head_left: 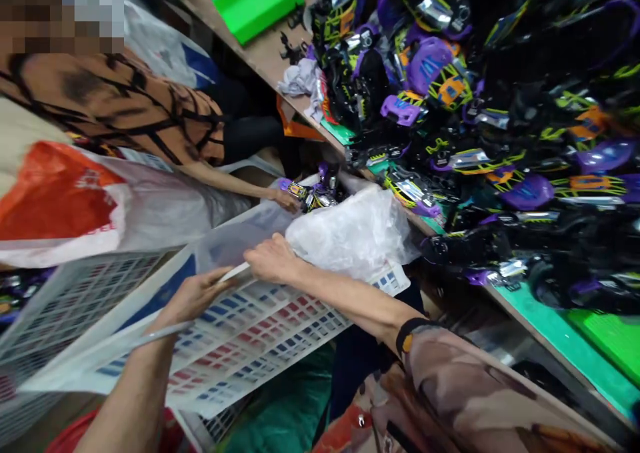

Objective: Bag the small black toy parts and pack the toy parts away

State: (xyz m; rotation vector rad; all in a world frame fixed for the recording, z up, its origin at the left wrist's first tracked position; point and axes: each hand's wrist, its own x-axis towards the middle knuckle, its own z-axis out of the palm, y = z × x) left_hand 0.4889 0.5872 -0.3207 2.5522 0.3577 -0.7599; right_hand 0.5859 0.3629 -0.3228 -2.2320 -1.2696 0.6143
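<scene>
A white plastic basket (215,386) with slotted sides stands tilted in front of me. My left hand (193,296) is closed on its near rim, with a pale band around the wrist. Close beside it, my right hand (273,259) is also closed at that rim; its fingertips are partly hidden. A bundle of clear plastic bags (350,233) lies across the basket, right of my right hand. Behind the bundle, purple and black toy vehicles (320,196) show at the basket's far side, where a co-worker's hand (285,199) reaches in.
A workbench (530,313) on the right carries a heap of toy vehicles (430,66) and a bright green tray (260,3). A co-worker (125,106) sits at the left. An orange and white sack (65,199) rests on another basket (95,293).
</scene>
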